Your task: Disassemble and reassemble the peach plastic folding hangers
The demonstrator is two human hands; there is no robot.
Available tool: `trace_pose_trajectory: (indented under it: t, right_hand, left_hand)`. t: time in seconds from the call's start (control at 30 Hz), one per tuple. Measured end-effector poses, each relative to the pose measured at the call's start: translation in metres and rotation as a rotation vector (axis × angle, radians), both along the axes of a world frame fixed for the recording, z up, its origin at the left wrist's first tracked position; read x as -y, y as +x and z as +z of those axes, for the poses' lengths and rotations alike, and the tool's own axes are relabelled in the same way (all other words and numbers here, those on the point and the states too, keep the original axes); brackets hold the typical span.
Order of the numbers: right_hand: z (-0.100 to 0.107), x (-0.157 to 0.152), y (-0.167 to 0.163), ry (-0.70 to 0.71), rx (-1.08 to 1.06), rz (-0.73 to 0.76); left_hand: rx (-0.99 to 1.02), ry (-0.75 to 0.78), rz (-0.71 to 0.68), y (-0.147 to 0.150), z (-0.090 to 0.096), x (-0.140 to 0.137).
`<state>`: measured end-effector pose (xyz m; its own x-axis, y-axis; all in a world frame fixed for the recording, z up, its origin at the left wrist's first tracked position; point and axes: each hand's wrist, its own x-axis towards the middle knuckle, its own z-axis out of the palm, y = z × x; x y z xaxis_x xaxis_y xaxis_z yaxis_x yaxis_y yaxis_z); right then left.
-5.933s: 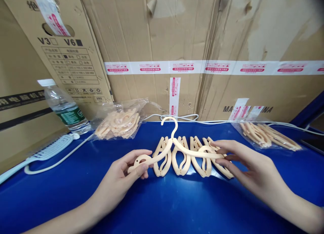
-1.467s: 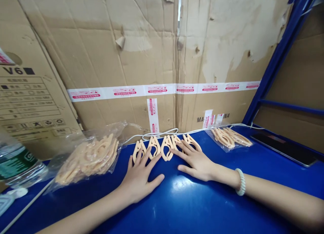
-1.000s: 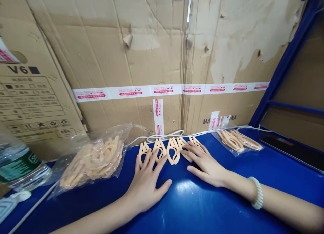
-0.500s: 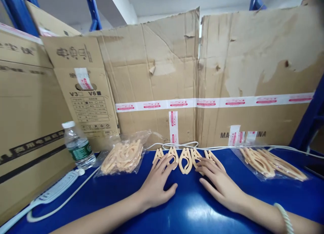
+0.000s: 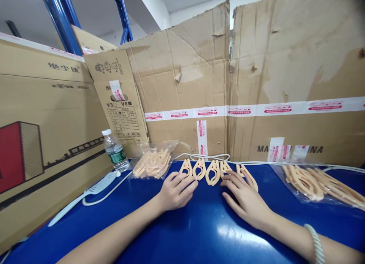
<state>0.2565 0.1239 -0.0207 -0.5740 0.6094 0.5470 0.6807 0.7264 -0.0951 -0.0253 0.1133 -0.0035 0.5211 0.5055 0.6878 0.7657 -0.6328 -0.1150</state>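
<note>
Several beige folded plastic hangers stand in a row on the blue tabletop, with the middle hanger [image 5: 212, 173] fully in sight. My left hand [image 5: 174, 192] rests loosely bent, its fingertips just in front of the leftmost hanger [image 5: 186, 167]; whether they touch it I cannot tell. The second hanger [image 5: 199, 169] is uncovered. With fingers spread, my right hand [image 5: 247, 200] lies over the lower parts of the two right-hand hangers, the inner one [image 5: 225, 167] and the outer one [image 5: 251, 178]. Neither hand grips anything.
A clear bag of hangers [image 5: 152, 163] lies left, another bag of hangers [image 5: 303, 182] right. A water bottle [image 5: 116, 153] and a pale blue hairbrush [image 5: 98, 184] are at the left. A white cord [image 5: 256, 163] runs along the cardboard wall [image 5: 182, 93].
My left hand has drawn back from the left hangers, its fingers now more bent together. My right hand stays over the right ones. The view has shifted left.
</note>
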Motion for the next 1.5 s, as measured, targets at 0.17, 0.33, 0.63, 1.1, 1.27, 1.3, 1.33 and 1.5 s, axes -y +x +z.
trace_pose_trajectory:
  t: [0.17,0.33,0.63,1.1,1.27,1.3,1.33,1.5]
  right_hand:
    - [0.001,0.002,-0.001,0.054,-0.033,-0.011]
    - [0.001,0.002,-0.001,0.064,-0.055,-0.029]
    - [0.006,0.003,0.000,0.042,-0.218,0.007]
    - [0.033,0.010,0.021,-0.095,-0.595,-0.154]
    - [0.051,0.055,-0.010,-0.194,-0.166,0.079]
    - [0.052,0.062,-0.015,-0.186,-0.070,0.091]
    - [0.051,0.067,-0.018,-0.171,0.023,0.097]
    - [0.042,0.070,-0.020,-0.058,0.267,0.066]
  left_hand:
    - [0.173,0.181,0.408,-0.030,0.044,-0.005]
    - [0.124,0.142,0.550,-0.050,0.062,-0.020]
    - [0.042,0.091,0.423,-0.055,0.074,-0.023]
    - [-0.110,-0.296,-0.429,0.009,-0.007,0.057]
    - [-0.157,-0.347,-0.388,0.016,-0.004,0.070]
    - [-0.136,-0.342,-0.408,0.017,-0.003,0.071]
    - [-0.096,-0.334,-0.434,0.018,-0.003,0.072]
    - [0.342,-0.313,-0.400,0.017,-0.002,0.068]
